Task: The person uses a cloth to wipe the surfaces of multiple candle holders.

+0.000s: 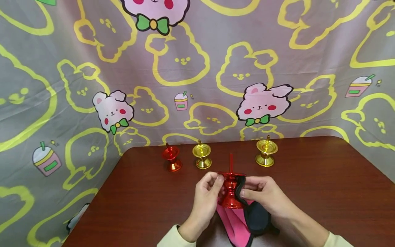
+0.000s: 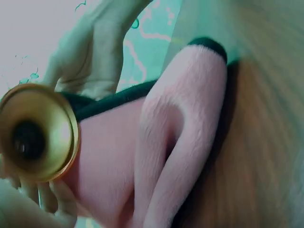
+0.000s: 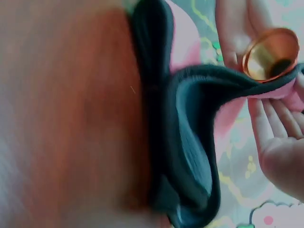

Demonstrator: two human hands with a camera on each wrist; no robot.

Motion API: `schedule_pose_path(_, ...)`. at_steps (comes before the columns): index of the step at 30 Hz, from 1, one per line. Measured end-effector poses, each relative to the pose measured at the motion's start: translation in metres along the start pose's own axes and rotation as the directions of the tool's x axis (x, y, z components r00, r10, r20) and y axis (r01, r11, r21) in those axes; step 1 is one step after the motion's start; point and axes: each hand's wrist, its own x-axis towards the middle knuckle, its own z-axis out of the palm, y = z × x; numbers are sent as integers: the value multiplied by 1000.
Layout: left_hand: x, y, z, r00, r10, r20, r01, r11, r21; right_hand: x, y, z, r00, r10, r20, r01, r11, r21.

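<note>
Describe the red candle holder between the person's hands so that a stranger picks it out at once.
Start at the dark brown table, near its middle, where the left hand grips a shiny red candle holder. A pink-and-black cloth lies against it. The other red holder and both gold holders stand farther back; only this one is held.

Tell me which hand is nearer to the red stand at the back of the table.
The left. The left hand is in front of that red stand and a little to its right; the right hand is farther right, past the held stand.
</note>
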Motion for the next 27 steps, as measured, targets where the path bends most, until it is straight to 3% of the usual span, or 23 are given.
schedule_pose_path(5,-4,-1,5,998,-56,-43,55,998,-26,-1,3,12,996,41,-79,-44,998,-37)
schedule_pose_path(11,-5,-5,5,997,-75,-17,75,997,4,-3,4,15,995,14,-97,-25,993,-115)
schedule_pose_path(16,-5,-8,5,1000,18,-9,-17,999,48,-3,2,19,992,-27,-121,0,976,-216)
schedule_pose_path(21,-7,-9,9,993,121,-7,-120,989,87,-3,0,25,986,-56,-155,13,963,-268)
schedule_pose_path(27,-9,-11,18,986,163,-38,-157,980,123,-1,-3,33,976,-58,-209,-12,947,-320)
